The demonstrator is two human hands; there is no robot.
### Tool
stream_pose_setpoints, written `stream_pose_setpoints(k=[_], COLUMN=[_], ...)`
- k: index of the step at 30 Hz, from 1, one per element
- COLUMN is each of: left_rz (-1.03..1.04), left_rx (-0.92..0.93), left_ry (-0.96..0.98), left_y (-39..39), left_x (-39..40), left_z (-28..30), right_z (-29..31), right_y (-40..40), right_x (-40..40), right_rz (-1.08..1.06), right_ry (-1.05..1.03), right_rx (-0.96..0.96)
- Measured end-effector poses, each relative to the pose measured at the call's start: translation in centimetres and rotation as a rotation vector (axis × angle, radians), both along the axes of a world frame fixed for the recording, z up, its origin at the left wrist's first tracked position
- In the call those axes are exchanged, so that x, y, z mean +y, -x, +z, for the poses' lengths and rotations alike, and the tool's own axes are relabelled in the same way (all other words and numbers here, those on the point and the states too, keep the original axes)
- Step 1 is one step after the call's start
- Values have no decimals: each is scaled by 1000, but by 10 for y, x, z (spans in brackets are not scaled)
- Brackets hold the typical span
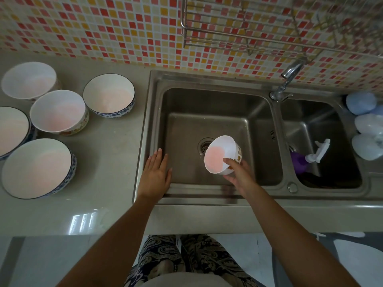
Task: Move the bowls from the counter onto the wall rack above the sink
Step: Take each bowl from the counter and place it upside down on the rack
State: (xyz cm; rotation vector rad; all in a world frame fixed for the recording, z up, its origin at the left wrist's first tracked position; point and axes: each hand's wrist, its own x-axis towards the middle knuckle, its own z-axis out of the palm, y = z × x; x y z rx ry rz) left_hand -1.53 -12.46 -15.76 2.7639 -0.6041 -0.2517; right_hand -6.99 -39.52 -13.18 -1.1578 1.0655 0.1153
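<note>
Five bowls (60, 112) sit on the counter (107, 162) at 9 o'clock of the sink (207, 131). Wire rack (248, 27) is up at 12, faucet (288, 79) around 2.

dim even light, window glare on counter (87, 219), wide-angle bending at edges, blurred rack (269, 25)

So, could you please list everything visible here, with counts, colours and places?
bowls on counter: five, white inside, some blue-patterned outside, left of the sink
held bowl: one, white with orange print, tilted over the left basin
wall rack: one, metal wire, on the tiled wall above the sink
sink: one, steel, two basins
faucet: one, chrome, behind the basins
spray bottle: one, purple with white trigger, in the right basin
pale items: three, bluish-white, right edge
left hand: flat on the sink's rim
right hand: grips the held bowl
</note>
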Motion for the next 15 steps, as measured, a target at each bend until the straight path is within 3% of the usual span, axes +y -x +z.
stream_pose_setpoints(k=[15], left_rz=[12], left_rx=[-15], left_ry=[20], left_y=[-1], left_x=[1], left_z=[-5], right_z=[2], right_y=[-8], right_x=[7], right_rz=[62], right_ry=[212], right_rx=[29])
